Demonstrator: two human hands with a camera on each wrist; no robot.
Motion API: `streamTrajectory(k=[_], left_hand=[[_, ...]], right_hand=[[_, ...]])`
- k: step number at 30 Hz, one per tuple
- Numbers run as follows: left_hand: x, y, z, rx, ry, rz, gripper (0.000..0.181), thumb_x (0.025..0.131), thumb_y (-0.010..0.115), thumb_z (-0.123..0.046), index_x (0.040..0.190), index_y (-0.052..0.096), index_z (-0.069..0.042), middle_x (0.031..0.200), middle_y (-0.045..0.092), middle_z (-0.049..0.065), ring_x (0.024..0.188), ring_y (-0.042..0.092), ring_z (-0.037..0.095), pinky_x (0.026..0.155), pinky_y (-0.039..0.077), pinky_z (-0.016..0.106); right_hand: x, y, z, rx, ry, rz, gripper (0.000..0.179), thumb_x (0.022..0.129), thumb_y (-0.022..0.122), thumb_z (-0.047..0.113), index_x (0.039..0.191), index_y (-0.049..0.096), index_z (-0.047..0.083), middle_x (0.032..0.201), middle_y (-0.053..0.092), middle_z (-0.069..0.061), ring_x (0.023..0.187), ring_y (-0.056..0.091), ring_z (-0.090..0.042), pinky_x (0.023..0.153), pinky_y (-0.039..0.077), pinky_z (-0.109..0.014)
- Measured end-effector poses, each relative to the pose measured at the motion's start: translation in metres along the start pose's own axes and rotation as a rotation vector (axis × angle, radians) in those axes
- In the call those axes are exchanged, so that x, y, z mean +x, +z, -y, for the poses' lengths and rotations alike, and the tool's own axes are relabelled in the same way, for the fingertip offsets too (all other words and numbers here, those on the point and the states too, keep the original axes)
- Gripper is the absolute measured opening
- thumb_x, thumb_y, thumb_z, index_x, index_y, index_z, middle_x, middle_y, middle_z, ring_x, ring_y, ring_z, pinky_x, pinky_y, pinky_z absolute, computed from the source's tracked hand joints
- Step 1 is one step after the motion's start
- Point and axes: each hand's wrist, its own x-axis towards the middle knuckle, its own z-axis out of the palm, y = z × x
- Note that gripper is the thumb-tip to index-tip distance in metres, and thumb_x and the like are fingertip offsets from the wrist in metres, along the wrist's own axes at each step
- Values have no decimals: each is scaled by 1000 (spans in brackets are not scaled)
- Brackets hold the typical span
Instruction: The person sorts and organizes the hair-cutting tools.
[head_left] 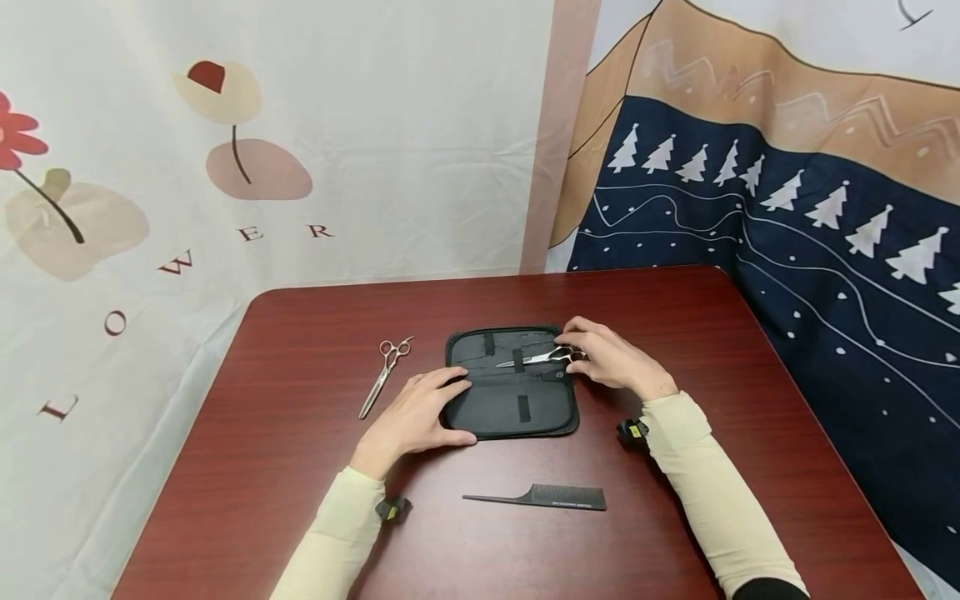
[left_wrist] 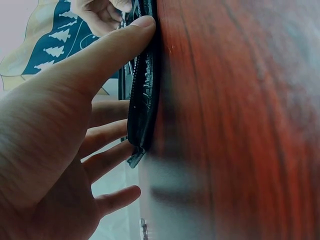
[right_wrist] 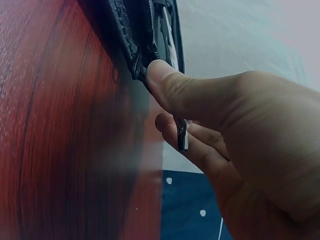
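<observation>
Head view: silver scissors (head_left: 536, 359) look strapped into the case (head_left: 480, 412), right hand (head_left: 611, 358) pinching their handles, left hand (head_left: 416, 408) resting loose-fingered on it; second pair (head_left: 384, 375) and comb (head_left: 567, 497) probably left.

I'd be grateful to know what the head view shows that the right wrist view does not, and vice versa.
Only the head view: the left hand, comb and loose scissors.

Only the right wrist view: a side-on close-up of the edge of the black case.

Both: the right hand gripping the other scissors, the black case, the table and the navy cloth.
</observation>
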Motion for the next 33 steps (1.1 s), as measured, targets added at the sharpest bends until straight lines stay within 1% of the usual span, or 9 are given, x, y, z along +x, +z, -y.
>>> streamTrajectory(k=[7,13,16,21,27,33], left_hand=[[0,-1,-1,6,0,9,89,86,96,-55,153,69,-4,167,61,16,157,58,37,124,49,61],[1,-2,-2,4,1,7,89,85,97,-54,153,69,-4,167,61,16,157,58,36,124,50,60],[1,-3,-3,4,0,8,89,85,97,-54,154,69,-4,167,61,16,157,58,35,124,50,60],[0,-3,-3,13,4,6,89,85,97,-54,153,69,-4,167,61,16,157,58,35,123,50,60],[0,-2,-2,19,4,5,89,86,97,-54,153,69,-3,167,61,17,157,58,36,123,51,60],[0,-2,-3,6,0,8,89,86,97,-53,153,69,-3,167,61,18,157,57,37,124,50,60]], right_hand=[[4,-1,3,-4,-7,34,48,96,91,10,141,76,-2,135,69,-16,113,72,-27,96,64,-44],[5,-7,6,-30,-33,35,48,93,93,8,137,78,-3,132,71,-17,112,73,-28,98,64,-45],[6,-8,6,-33,-36,36,48,93,93,8,137,77,-4,133,71,-17,110,72,-27,97,64,-44],[8,-8,7,-16,-19,48,48,95,91,9,139,77,-2,133,67,-15,105,69,-23,94,63,-41],[10,-7,9,-10,-1,70,47,97,90,9,140,76,-2,133,65,-15,106,70,-22,96,64,-41],[11,-7,9,-15,13,91,45,98,86,9,141,76,-2,135,63,-14,99,65,-17,90,59,-37]])
